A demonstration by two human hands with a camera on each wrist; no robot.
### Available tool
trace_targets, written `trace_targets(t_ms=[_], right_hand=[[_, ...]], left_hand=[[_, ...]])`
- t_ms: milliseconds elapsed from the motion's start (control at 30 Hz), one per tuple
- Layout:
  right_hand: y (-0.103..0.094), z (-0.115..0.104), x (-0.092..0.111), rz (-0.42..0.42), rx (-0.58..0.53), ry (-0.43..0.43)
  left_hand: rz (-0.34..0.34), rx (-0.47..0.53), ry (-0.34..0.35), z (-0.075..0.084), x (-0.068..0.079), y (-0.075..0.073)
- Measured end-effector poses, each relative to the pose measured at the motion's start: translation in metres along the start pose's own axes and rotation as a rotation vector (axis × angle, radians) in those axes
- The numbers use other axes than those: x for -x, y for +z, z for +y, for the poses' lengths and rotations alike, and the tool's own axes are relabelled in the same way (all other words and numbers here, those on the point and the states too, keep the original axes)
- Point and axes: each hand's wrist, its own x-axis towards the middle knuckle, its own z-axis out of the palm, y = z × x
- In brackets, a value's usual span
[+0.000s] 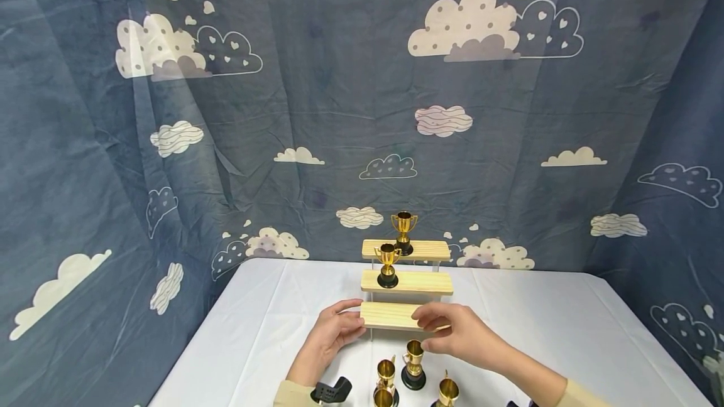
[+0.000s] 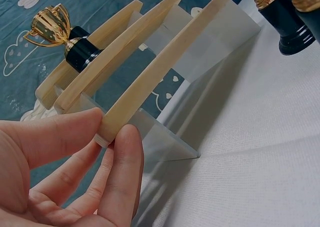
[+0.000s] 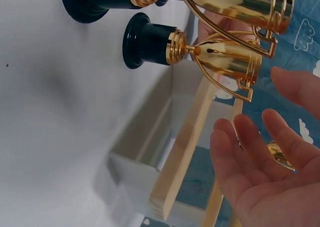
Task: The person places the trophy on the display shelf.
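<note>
A three-step display stand has light wooden planks on clear supports. My left hand (image 1: 330, 335) pinches the left end of its lowest plank (image 1: 387, 316) between thumb and fingers, as the left wrist view shows. One gold trophy cup (image 1: 404, 226) stands on the top plank, another trophy cup (image 1: 388, 264) on the left of the middle plank. My right hand (image 3: 270, 162) hovers by the lowest plank's right end, its fingers loosely bent and holding nothing. Close to it, on the table, stands a gold trophy cup (image 1: 414, 366) with a black base, apart from the fingers in the right wrist view.
Several more trophies stand at the front of the table, among them a left trophy cup (image 1: 386, 370) and a right trophy cup (image 1: 447, 390). A white cloth (image 1: 526, 319) covers the table. Behind hangs a blue curtain (image 1: 339, 93) with printed clouds.
</note>
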Motion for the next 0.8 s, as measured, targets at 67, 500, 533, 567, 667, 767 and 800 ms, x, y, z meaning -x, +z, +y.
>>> trace_targets(t_ms=[67,500,533,567,667,767,800], right_hand=[[0.002,0.001,0.000,-0.014,-0.015,-0.005],[0.010,0.000,-0.008,-0.097,-0.037,0.011],[0.011,0.000,-0.009,-0.101,-0.040,0.015],[0.011,0.001,-0.009,-0.105,-0.043,0.018],[0.012,0.001,-0.009,-0.113,-0.057,0.026],[0.012,0.001,-0.009,-0.119,-0.066,0.019],[0.012,0.002,-0.009,-0.121,-0.065,0.019]], left_hand=[[0.005,-0.001,-0.005,0.000,0.000,0.000],[-0.007,-0.001,0.000,0.001,0.001,0.001],[-0.006,-0.001,-0.002,0.001,0.001,0.001],[-0.003,-0.002,-0.003,0.001,0.000,0.001],[0.003,-0.003,-0.005,0.001,0.000,0.001],[0.010,-0.004,-0.009,0.000,0.000,0.000],[0.010,-0.003,-0.010,0.000,0.000,0.000]])
